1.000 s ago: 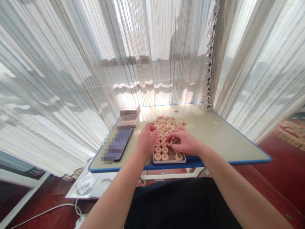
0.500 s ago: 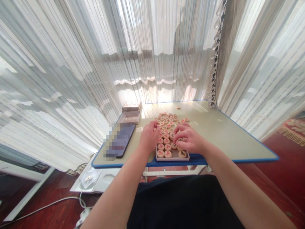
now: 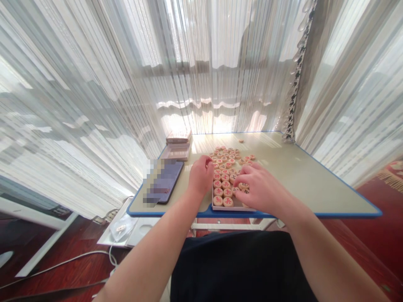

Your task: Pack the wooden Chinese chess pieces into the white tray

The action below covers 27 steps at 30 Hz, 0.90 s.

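Note:
A shallow tray at the table's near edge holds round wooden Chinese chess pieces with red and black characters. My left hand is beside the tray's far left part, its fingers curled together; whatever they hold, if anything, is hidden. Over the tray's right side, my right hand has its fingers bent and apart, fingertips touching black-lettered pieces. It hides most of the tray's right column. Beyond the tray, loose pieces lie in a cluster.
A phone, partly blurred out, lies on the table left of my hands. Behind it sit an empty box part and a flat stack. One lone piece lies near the far edge. Sheer curtains hang beyond.
The view has shifted, so the table appears further right. My left fingers have curled in from a more spread pose. My right hand has come nearer, covering the tray's near right corner.

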Each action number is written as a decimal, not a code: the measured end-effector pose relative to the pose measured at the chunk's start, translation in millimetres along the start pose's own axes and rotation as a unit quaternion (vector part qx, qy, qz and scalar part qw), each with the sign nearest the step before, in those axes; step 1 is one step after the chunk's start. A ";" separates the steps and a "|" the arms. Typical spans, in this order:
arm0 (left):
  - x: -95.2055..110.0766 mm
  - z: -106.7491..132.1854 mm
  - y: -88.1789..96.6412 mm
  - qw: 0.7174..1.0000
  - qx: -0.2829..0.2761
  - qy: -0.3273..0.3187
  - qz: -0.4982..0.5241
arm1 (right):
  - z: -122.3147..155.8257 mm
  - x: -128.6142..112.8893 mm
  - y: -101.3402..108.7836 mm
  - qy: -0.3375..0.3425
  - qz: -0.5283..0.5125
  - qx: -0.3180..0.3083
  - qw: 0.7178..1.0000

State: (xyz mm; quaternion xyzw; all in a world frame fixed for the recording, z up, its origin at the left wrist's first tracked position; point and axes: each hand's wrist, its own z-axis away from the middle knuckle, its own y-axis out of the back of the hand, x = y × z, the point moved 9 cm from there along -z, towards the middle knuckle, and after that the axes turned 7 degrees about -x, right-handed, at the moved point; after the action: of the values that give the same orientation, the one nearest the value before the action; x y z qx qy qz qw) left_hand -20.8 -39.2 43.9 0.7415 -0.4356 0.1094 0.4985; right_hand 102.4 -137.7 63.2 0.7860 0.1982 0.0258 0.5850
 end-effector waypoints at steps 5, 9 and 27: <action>1.6 -0.5 -1.1 1.000 -0.005 -0.005 -0.005 | -10.1 1.7 -9.9 0.004 0.045 -0.038 0.998; 2.7 -0.9 -4.3 1.000 -0.017 -0.017 0.001 | -13.7 5.4 -16.7 0.002 0.039 -0.069 0.997; 7.3 1.0 -6.6 0.999 -0.040 -0.020 -0.010 | -13.1 4.4 -25.9 -0.070 0.079 -0.178 0.978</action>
State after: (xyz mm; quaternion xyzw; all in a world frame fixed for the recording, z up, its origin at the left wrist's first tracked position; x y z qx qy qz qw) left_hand -11.7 -43.2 43.5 0.7274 -0.4416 0.0721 0.5203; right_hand 95.6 -118.1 42.5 0.6824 0.0868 0.0515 0.7239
